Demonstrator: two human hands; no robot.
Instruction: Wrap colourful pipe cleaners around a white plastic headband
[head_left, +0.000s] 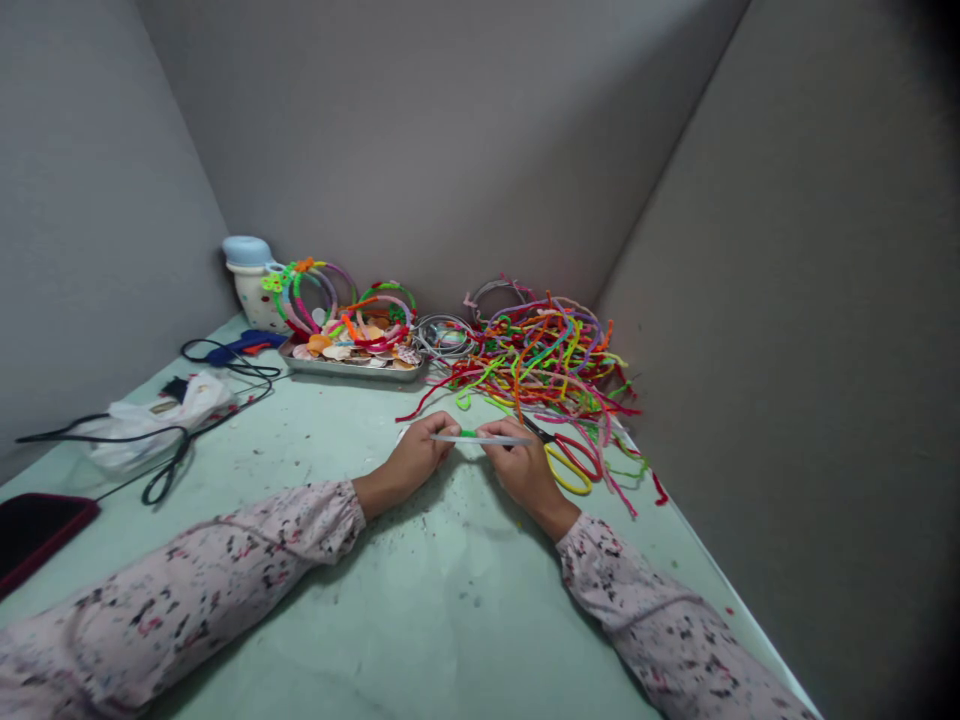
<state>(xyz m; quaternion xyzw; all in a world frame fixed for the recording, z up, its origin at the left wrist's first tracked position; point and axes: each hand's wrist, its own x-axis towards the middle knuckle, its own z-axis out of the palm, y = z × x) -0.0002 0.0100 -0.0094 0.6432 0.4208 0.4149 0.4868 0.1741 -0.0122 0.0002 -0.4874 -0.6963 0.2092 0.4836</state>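
Observation:
Between my hands is a thin pale hoop, seen almost edge-on, with a short bit of green pipe cleaner wrapped at its middle. My left hand pinches it at the left of the green part, thumb and fingers closed. On the other side my right hand is closed on the hoop, its fingers close to the green wrap. Scissors with red and yellow handles lie just right of my right hand, partly hidden by it. The far side of the hoop is hard to make out.
A tangled heap of colourful pipe cleaners lies at the back right. Bare wire hoops and a metal tray with wrapped hoops stand behind. Leftward are a cup, a blue glue gun, cables, a plastic bag and a dark device.

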